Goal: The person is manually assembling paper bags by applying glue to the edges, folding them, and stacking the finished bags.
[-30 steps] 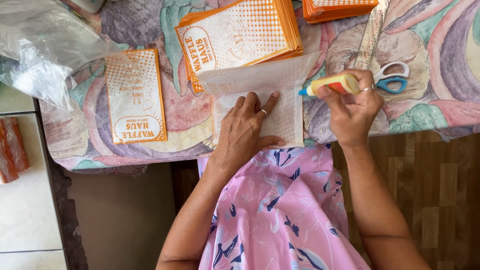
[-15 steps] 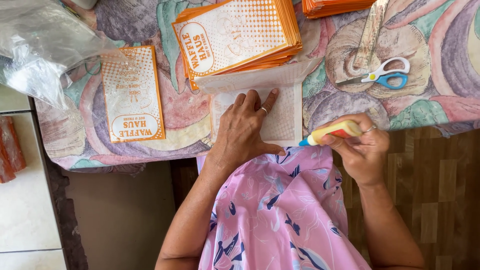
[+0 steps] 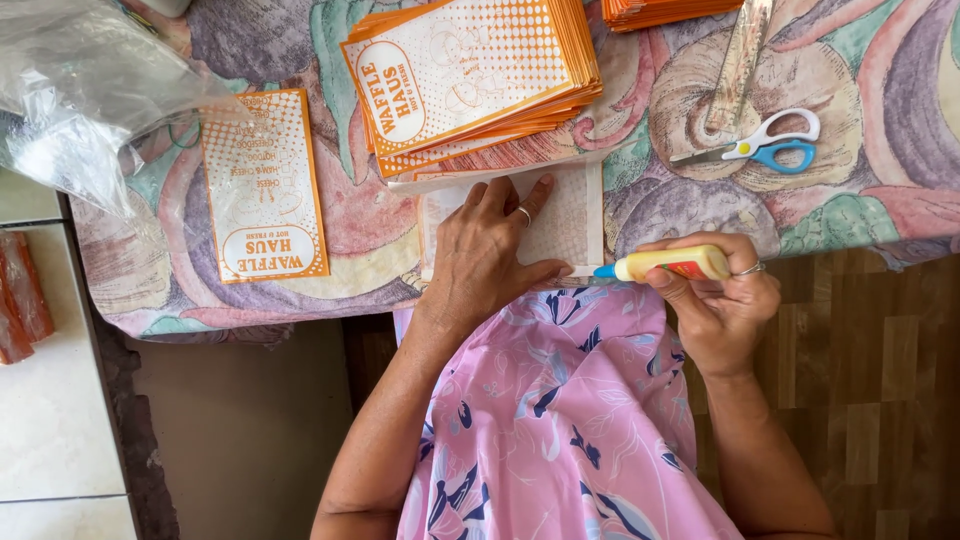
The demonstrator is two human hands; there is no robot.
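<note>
Now my left hand (image 3: 490, 255) lies flat on the paper bag (image 3: 565, 225), while my right hand (image 3: 715, 300) grips the glue stick (image 3: 665, 265) just beside it.

Orange-and-white dotted paper bags (image 3: 470, 80), yellow glue tube (image 3: 672, 264) with blue tip, blue-and-white scissors (image 3: 770, 145).
</note>
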